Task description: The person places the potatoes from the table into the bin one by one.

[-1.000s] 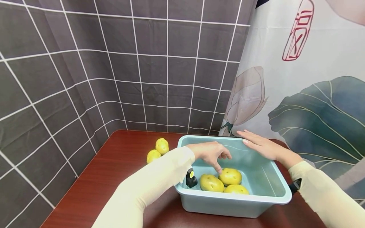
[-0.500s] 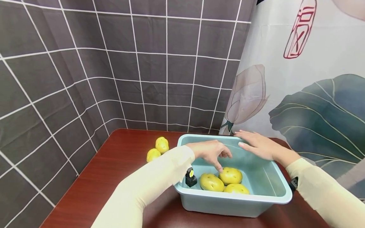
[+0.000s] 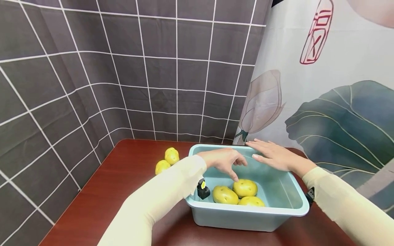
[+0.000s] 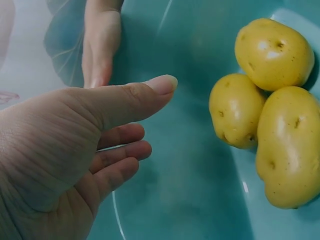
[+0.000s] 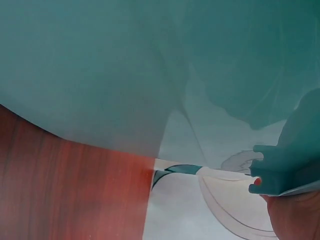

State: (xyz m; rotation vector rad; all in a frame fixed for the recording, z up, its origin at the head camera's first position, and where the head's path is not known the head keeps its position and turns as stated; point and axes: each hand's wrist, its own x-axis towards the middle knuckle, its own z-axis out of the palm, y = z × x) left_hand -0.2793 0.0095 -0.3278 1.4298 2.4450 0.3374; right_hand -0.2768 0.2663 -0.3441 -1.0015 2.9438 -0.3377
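My left hand [image 3: 223,162] hovers inside the light blue plastic basin [image 3: 234,210], holding nothing, its thumb extended and its fingers loosely bent. Just below its thumb in the head view lie three yellow potatoes, a rear one [image 3: 245,188], a left one [image 3: 225,195] and a front one [image 3: 251,201]. The left wrist view shows the nearest potato [image 4: 290,147] apart from the thumb. Fingers straight, my right hand [image 3: 274,155] lies over the basin's far right rim and grips nothing. Only a bit of the right hand [image 5: 295,217] shows in the right wrist view, beside the basin's wall [image 5: 115,75].
Two more potatoes, one behind [image 3: 171,156] and one nearer [image 3: 162,166], lie left of the basin on the reddish-brown table [image 3: 123,184]. A dark checked curtain [image 3: 160,75] hangs behind the table, with a white floral curtain [image 3: 295,41] to the right.
My right hand has slid a little leftward along the basin's far rim. The left hand and the potatoes keep their places in the basin. The head view has shifted slightly.
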